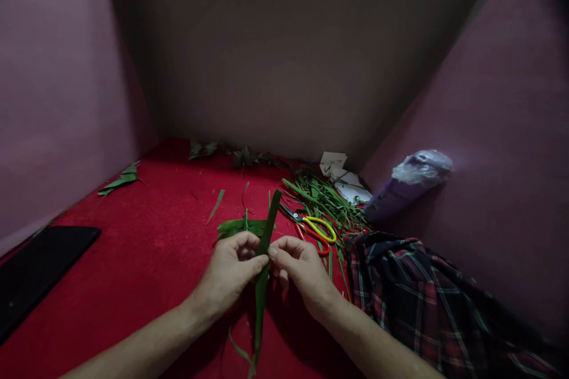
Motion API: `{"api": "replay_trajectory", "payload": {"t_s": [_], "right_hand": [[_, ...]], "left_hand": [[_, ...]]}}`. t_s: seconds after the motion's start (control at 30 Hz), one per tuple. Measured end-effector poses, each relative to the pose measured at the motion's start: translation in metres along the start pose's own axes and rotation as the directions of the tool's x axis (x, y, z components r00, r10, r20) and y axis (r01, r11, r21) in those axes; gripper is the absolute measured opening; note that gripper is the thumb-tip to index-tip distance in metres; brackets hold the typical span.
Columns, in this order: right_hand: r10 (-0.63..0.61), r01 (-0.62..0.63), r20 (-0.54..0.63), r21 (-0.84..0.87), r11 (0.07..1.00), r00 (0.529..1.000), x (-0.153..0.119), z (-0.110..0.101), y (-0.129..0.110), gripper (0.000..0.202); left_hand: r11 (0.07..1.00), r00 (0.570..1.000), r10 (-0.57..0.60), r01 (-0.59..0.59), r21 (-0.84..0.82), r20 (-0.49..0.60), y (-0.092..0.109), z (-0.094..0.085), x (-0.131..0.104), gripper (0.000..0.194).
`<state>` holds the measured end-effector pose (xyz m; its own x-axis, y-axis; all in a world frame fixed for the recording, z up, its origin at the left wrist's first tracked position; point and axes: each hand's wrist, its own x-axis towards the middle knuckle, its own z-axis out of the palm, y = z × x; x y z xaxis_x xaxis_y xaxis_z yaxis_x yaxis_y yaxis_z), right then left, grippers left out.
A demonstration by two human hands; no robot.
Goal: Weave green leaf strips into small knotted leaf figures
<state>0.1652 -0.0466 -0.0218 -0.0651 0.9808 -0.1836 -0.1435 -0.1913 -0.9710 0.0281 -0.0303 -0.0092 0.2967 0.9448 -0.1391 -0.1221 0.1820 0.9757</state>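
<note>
A long green leaf strip (262,290) stands nearly upright in the middle of the view. My left hand (234,266) pinches it from the left, thumb across its face. From the right, the thumb and forefinger of my right hand (299,263) close on the same strip, the two thumbs almost touching. Beyond my left hand, more green leaves (231,227) lie crosswise on the red cloth (164,231). Scissors (311,228) with one yellow and one red handle lie just beyond my right hand.
A heap of green cuttings (329,198) is at the back right, beside white papers (349,183) and a plastic-wrapped purple roll (404,183). Plaid cloth (418,290) lies at right, a black flat object (44,272) at left. Leaves (122,179) lie near the left wall.
</note>
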Motion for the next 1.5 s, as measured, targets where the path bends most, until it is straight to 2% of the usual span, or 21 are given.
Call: {"api": "replay_trajectory", "payload": {"t_s": [0.13, 0.33, 0.7, 0.9, 1.17, 1.23, 1.33, 1.43, 1.5], "right_hand": [[-0.014, 0.013, -0.036, -0.010, 1.000, 0.999, 0.002, -0.001, 0.001, 0.024], [-0.066, 0.068, -0.072, 0.019, 0.998, 0.995, 0.001, -0.002, 0.001, 0.022], [-0.046, 0.056, -0.099, 0.105, 0.993, 0.994, 0.003, -0.006, 0.003, 0.018], [-0.080, 0.092, -0.113, 0.109, 0.990, 0.990, 0.003, -0.005, 0.000, 0.020], [-0.067, 0.096, -0.165, 0.172, 0.980, 0.984, 0.007, -0.008, 0.004, 0.019], [-0.073, 0.108, -0.184, 0.185, 0.977, 0.980, 0.010, -0.010, 0.006, 0.019], [-0.095, 0.140, -0.229, 0.190, 0.972, 0.969, 0.016, -0.016, 0.006, 0.018], [-0.120, 0.179, -0.286, 0.188, 0.966, 0.951, 0.023, -0.023, 0.005, 0.018], [-0.132, 0.198, -0.319, 0.185, 0.963, 0.938, 0.026, -0.028, 0.003, 0.018]], "left_hand": [[0.999, 0.999, -0.037, 0.037, 0.001, 0.002, 0.001, 0.000, 0.001, 0.019], [0.984, 0.985, -0.172, 0.170, 0.043, 0.034, 0.002, -0.001, 0.001, 0.021], [0.994, 0.994, -0.111, 0.112, -0.005, 0.018, 0.008, 0.002, -0.001, 0.019], [0.984, 0.978, -0.164, 0.152, 0.096, 0.131, -0.002, -0.003, 0.003, 0.019], [0.979, 0.984, -0.167, 0.158, 0.129, 0.059, 0.006, 0.000, -0.001, 0.016], [0.983, 0.988, -0.154, 0.149, 0.107, 0.035, 0.007, 0.001, -0.002, 0.016], [0.996, 0.995, -0.078, 0.076, 0.047, 0.056, 0.007, 0.003, -0.004, 0.015], [1.000, 0.993, -0.012, 0.013, -0.014, 0.122, 0.007, 0.001, -0.007, 0.013], [0.999, 0.978, 0.023, -0.014, -0.042, 0.209, 0.008, -0.003, -0.009, 0.012]]}}
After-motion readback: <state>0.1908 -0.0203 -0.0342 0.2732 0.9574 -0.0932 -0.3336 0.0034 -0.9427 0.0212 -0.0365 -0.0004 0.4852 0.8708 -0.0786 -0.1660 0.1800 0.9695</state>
